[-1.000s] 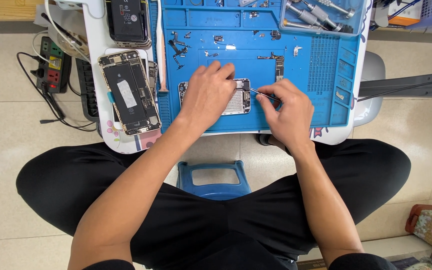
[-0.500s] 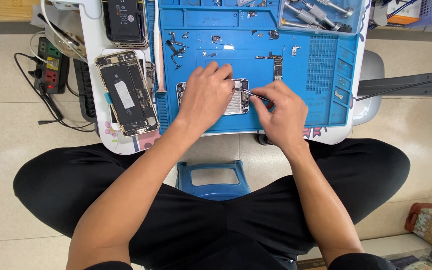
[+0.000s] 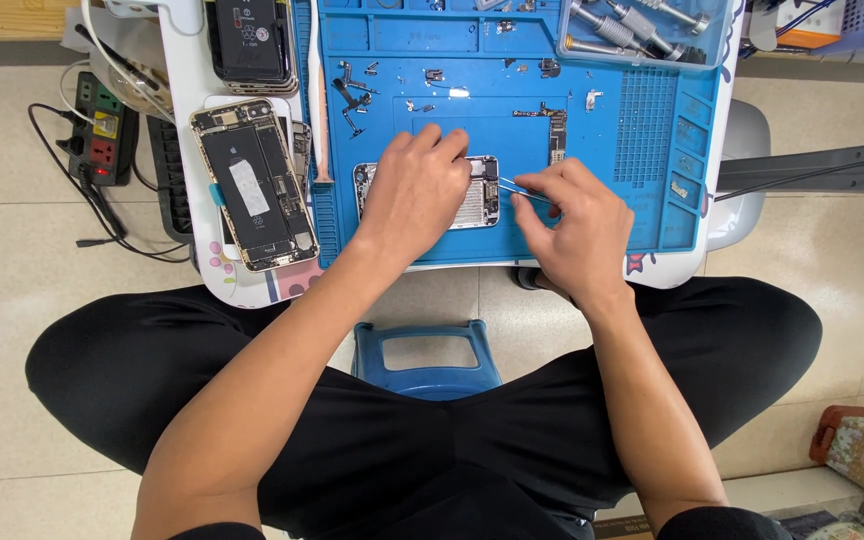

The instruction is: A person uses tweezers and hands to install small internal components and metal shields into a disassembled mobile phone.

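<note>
On phone chassis (image 3: 472,200): left hand (image 3: 422,195) flat, right hand (image 3: 577,225) pinching tweezers (image 3: 514,186).

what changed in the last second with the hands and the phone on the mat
Little changed. The right hand drew its tweezers slightly back from the opened phone frame; the tips stay at its right edge. The left hand still presses the frame onto the blue mat.

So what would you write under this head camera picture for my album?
Left hand steadies an opened phone on a blue mat while right hand works tweezers.
</note>
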